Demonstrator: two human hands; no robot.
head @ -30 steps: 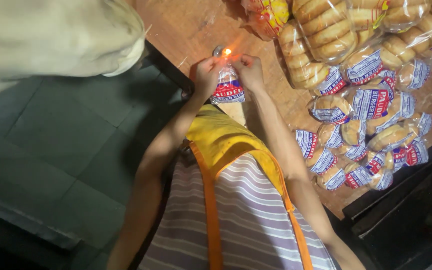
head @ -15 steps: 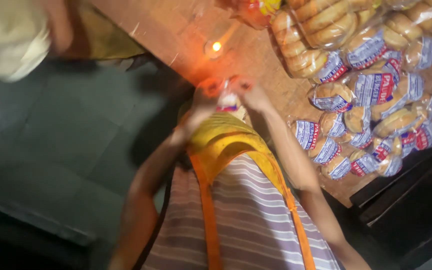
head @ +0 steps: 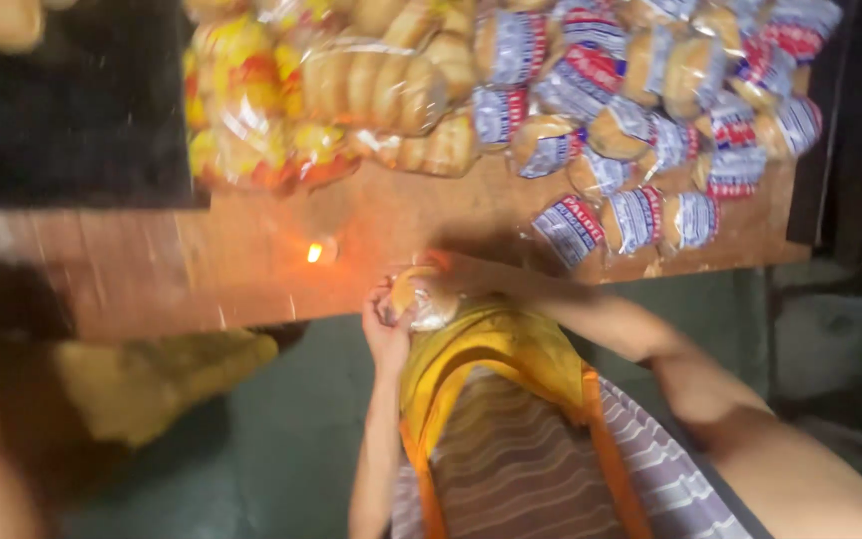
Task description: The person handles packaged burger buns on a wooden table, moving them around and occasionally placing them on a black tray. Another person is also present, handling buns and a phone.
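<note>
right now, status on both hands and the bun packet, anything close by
Both hands, left hand and right hand, closed on clear bun packet at wooden table edge. Small lit flame just beside. Bagged buns piled beyond.

One head-worn view — looking steeply down, close above the wooden table (head: 202, 269).

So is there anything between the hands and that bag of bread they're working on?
Nothing visible. The left hand and right hand both already touch the small bread packet at the table edge. The lit candle stands to the side, apart from them.
</note>
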